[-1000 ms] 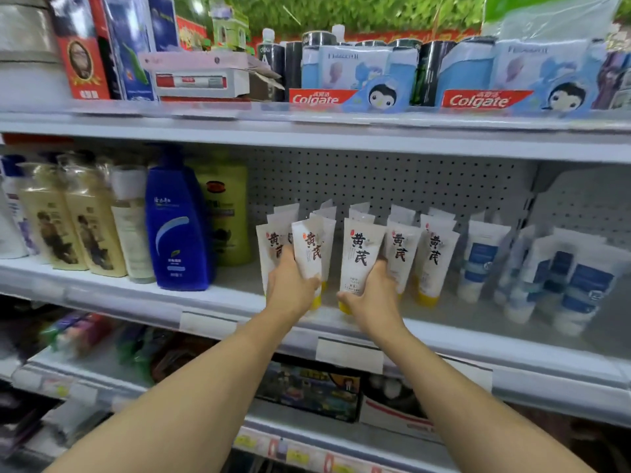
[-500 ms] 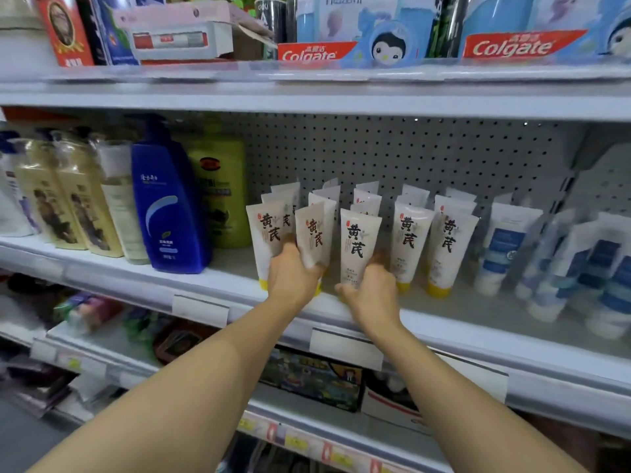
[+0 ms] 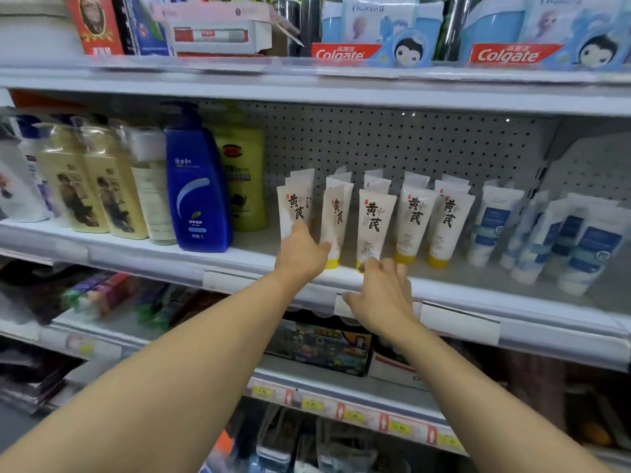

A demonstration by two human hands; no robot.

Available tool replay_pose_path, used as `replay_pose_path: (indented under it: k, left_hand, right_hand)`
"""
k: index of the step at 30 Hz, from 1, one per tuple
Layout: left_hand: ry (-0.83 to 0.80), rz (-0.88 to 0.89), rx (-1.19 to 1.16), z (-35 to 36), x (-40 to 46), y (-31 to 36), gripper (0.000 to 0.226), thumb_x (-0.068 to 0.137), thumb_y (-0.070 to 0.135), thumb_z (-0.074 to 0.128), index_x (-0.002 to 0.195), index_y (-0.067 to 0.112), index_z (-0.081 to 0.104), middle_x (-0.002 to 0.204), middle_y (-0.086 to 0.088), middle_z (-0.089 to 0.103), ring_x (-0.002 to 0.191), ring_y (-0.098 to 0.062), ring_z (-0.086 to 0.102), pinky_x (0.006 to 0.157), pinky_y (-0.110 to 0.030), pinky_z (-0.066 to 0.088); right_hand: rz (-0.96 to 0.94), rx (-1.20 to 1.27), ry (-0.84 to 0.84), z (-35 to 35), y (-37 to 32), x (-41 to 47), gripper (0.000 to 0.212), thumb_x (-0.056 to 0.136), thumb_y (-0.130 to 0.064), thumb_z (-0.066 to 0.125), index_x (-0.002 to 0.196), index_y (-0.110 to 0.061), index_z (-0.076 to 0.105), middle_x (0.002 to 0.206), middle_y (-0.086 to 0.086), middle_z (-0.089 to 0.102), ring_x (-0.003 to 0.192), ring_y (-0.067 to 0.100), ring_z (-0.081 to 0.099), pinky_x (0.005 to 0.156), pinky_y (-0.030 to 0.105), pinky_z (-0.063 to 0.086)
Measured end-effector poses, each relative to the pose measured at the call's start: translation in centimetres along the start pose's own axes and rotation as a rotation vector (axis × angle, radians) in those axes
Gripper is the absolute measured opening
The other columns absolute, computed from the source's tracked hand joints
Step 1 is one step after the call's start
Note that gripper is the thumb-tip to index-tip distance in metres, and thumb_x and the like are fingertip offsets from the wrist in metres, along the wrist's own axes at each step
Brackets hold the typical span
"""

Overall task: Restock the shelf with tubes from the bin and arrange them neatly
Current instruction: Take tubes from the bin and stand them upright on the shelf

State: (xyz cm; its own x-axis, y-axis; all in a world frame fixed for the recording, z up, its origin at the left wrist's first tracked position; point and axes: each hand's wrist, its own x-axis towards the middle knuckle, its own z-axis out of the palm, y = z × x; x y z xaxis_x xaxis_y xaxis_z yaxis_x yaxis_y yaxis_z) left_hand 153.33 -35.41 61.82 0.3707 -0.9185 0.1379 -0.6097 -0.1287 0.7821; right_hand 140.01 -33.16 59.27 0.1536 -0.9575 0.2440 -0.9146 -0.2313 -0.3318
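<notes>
Tubes stand upright in rows on the middle shelf. Left hand touches two front tubes with relaxed fingers; right hand, loosely spread, holds nothing at the shelf edge.

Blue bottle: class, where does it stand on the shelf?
Head view, left of centre on the middle shelf: the blue bottle stands between a pale bottle and a green bottle.
</notes>
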Motion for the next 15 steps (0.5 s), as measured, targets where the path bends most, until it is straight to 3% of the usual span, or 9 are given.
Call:
replay_pose_path:
  k: [6,12,15]
  left_hand:
    - [-0.029,0.046,0.091,-6.0,-2.6,-4.1,0.042,0.091,0.033,0.053,0.125,0.010,0.045,0.125,-0.010,0.056,0.114,-0.028,0.052,0.088,-0.032,0.041]
    - [-0.090,-0.014,0.234,-12.4,-6.0,-12.7,0.045,0.087,0.030,0.058,0.126,0.013,0.043,0.121,-0.011,0.059,0.113,-0.029,0.055,0.096,-0.039,0.045]
    - [-0.135,-0.073,0.288,-14.8,-8.0,-18.0,0.044,0.085,0.031,0.062,0.123,0.013,0.047,0.119,-0.011,0.061,0.111,-0.028,0.057,0.096,-0.036,0.046]
  right_hand:
    - [-0.082,-0.009,-0.167,2.4,-5.5,-4.6,0.055,0.087,-0.036,0.059,0.133,-0.014,0.038,0.136,0.010,0.035,0.127,0.030,0.027,0.102,0.037,0.035]
    - [-0.144,-0.016,-0.331,7.4,-11.5,-8.8,0.059,0.086,-0.036,0.060,0.134,-0.013,0.035,0.137,0.010,0.032,0.129,0.032,0.025,0.102,0.039,0.037]
    - [-0.174,0.004,-0.406,10.3,-14.4,-10.9,0.059,0.084,-0.034,0.062,0.133,-0.012,0.036,0.135,0.011,0.030,0.128,0.032,0.026,0.104,0.038,0.035]
